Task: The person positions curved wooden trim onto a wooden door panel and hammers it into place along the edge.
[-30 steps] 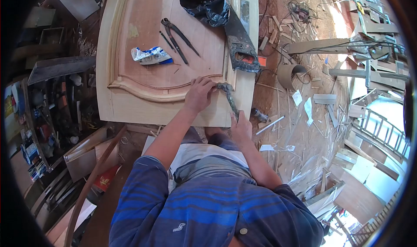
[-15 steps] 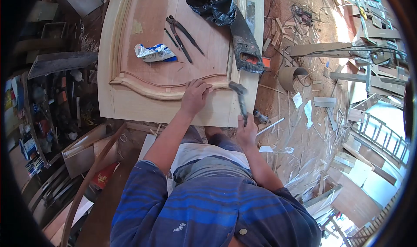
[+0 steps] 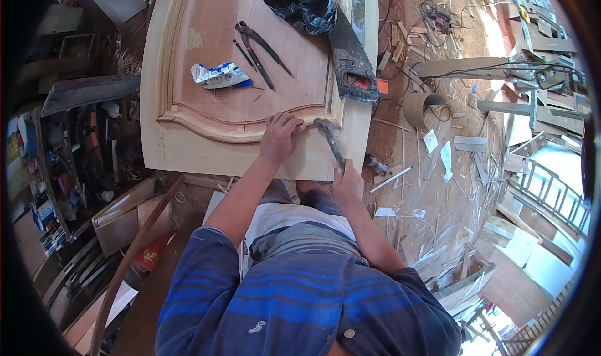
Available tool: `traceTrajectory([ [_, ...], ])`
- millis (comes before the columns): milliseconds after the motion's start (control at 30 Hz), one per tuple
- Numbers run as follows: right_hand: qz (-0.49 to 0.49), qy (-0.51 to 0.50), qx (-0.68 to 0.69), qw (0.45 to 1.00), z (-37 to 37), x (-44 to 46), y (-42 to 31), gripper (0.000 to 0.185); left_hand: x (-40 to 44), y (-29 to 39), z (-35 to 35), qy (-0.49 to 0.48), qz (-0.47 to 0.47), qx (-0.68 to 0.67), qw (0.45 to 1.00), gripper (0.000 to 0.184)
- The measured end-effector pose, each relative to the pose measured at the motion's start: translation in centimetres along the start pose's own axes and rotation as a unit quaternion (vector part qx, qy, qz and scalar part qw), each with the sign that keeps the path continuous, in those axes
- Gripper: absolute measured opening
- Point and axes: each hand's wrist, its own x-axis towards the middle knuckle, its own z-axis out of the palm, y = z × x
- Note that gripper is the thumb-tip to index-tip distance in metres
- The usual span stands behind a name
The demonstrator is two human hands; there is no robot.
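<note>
My right hand (image 3: 349, 184) is wrapped round the handle of a hammer (image 3: 333, 144), whose head is over the lower right part of a curved wooden moulding (image 3: 213, 134). To its left, my left hand (image 3: 280, 138) rests on the moulding with thumb and fingers pinched together near the hammer head. Whatever is between those fingertips is too small to make out. The moulding runs along the lower edge of a recessed wooden door panel (image 3: 235, 108). Pincers (image 3: 266, 50), a thin dark pencil-like stick (image 3: 243, 54) and a crumpled blue-and-white packet (image 3: 220, 76) lie on the panel.
A handsaw (image 3: 354, 61) and a black plastic bag (image 3: 300, 5) lie at the panel's right side. Wood scraps and cables (image 3: 438, 18) litter the floor to the right, along with a curved brown piece (image 3: 414, 108). Boards and shelving (image 3: 87, 93) crowd the left.
The hammer has swung left, and its head is nearer my left hand. My right hand moved slightly left with it. My left hand stays at the moulding.
</note>
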Motion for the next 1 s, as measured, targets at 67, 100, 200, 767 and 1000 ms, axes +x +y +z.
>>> traceTrajectory([
  [67,-0.023,-0.007,-0.016,1.0,-0.6,1.1,-1.1,0.031,0.4,-0.3,-0.2,0.005,0.006,0.006,1.0,0.011],
  [100,0.006,-0.003,0.03,1.0,-1.2,0.6,-1.4,0.033,0.2,-0.2,-0.2,0.006,0.005,0.003,1.0,0.012],
  [200,0.06,0.037,0.126,0.989,-1.4,-1.4,-0.6,0.039,0.1,0.0,-0.2,0.009,0.0,-0.004,1.0,0.012],
  [767,0.066,-0.049,0.036,0.996,-3.5,1.0,-2.6,0.038,0.1,-0.2,0.1,-0.003,-0.006,0.018,1.0,0.014],
  [1000,0.029,-0.082,-0.026,0.996,-3.3,2.5,-3.4,0.032,0.2,0.1,-0.2,-0.006,-0.01,0.014,1.0,0.015],
])
